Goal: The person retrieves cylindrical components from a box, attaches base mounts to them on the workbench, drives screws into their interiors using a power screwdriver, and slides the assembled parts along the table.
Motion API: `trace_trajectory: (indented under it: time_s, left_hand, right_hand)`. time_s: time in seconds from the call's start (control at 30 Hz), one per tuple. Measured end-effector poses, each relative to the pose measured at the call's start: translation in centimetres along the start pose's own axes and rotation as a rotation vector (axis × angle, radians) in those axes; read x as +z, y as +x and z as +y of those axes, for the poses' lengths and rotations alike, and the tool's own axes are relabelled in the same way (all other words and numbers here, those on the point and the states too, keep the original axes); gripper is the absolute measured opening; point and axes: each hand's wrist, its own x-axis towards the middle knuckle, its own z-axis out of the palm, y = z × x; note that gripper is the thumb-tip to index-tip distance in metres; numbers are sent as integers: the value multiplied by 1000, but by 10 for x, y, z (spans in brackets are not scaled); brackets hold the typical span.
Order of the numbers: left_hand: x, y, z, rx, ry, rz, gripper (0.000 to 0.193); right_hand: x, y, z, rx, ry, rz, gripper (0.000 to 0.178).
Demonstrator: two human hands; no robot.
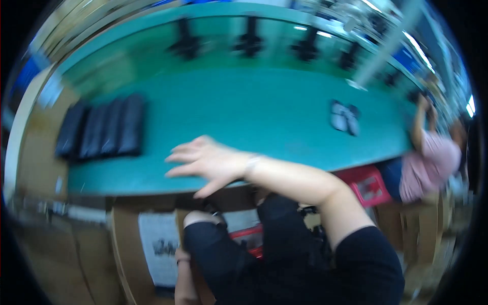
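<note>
A row of black bundles (131,124) lies side by side on the left of the green table (244,112). At lower left, the left hand (183,254) is at an open cardboard box (124,249); its grip cannot be told. Left of centre, the right hand (207,163), blurred and holding nothing, spreads wide over the table's near edge. Grey-and-black paired items (338,118) lie right of centre; a person in pink (438,160) sits at far right.
</note>
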Motion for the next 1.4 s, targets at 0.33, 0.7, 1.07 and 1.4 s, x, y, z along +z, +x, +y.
trace_trajectory:
  time_s: [0.33,0.7,1.07,1.4]
  left_hand:
    - [-5,-52,-98,-255,-936,-114,53]
    - [72,-126,-200,-1141,-661,-85,59]
    - [133,-125,-251,-1492,-899,86,115]
    - [130,-106,-247,-1722,-754,34,128]
  right_hand:
    - [-3,108,-83,-30,-247,-340,77]
    - [64,145,-52,-114,-573,-312,78]
    - [66,146,-49,-75,-546,-418,63]
    - [62,147,-47,-40,-492,-475,56]
